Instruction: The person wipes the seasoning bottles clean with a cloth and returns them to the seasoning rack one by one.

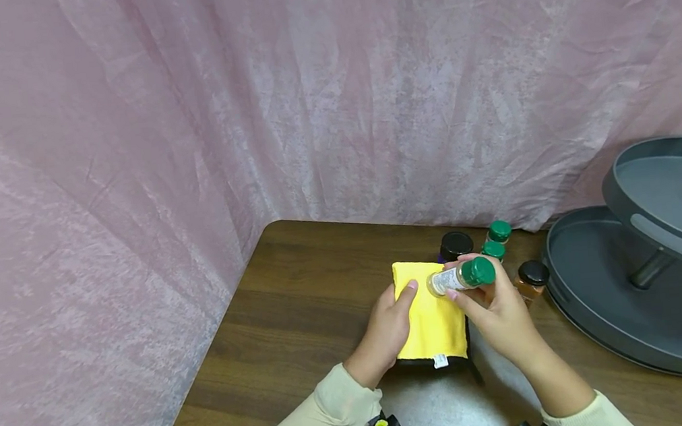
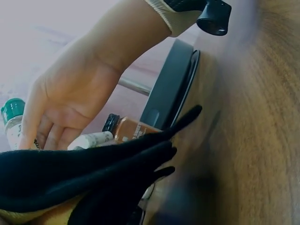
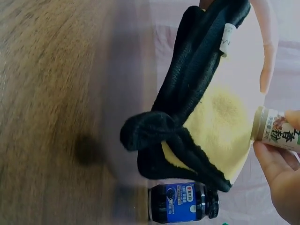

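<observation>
In the head view my left hand holds a folded cloth, yellow on top with black underneath, its thumb lying over the yellow face. My right hand grips a small spice jar with a green cap and a white label. That jar is tilted nearly on its side, cap to the right, and its base touches the yellow face in the right wrist view, where the label shows. Folded black layers of the cloth fill the lower part of the left wrist view and hide the left fingers.
Behind the cloth stand a black-lidded jar with a blue label and two green-capped jars. A brown jar with a black lid is beside a grey two-tier tray on the right. A pink curtain hangs behind the wooden table.
</observation>
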The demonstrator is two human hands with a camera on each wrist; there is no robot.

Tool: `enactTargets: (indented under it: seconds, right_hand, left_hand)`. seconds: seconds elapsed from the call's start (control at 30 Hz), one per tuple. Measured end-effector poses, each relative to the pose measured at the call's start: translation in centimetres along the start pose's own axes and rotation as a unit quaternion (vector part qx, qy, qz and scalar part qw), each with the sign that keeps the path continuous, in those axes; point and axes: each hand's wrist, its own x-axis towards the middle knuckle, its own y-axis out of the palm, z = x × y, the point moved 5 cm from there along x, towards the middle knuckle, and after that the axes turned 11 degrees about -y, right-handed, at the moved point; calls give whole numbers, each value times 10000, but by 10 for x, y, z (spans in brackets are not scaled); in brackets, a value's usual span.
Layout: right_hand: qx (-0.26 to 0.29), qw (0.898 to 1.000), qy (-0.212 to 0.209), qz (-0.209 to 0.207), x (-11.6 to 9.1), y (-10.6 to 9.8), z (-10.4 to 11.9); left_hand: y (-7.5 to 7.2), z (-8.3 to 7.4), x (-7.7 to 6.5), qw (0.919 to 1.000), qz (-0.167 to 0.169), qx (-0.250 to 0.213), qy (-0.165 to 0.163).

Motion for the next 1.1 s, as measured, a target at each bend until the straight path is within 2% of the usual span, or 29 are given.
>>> enactTargets:
  seconds: [0.13,0.33,0.6,0.93,1.1]
  right_hand:
    - [32,10000,1,-30,0,2,2]
    - [122,9995,8,308,-2,8,7]
    - [42,9980,-44,628,-3,12,10]
    - [-171,9984,-37,538,-1,5,12]
    - [-268,9992,-18,312,1,2,11]
  left_hand:
    - [3,2,-1,9999,138,45,-11]
    - [2,2,3,9996,251,-126,61]
    - [-6,0,7,9994,117,-320,-31]
    - [-9,-6,4,9991,46,-428,-35]
    - [-10,-5,4,9992,110,-369,-54]
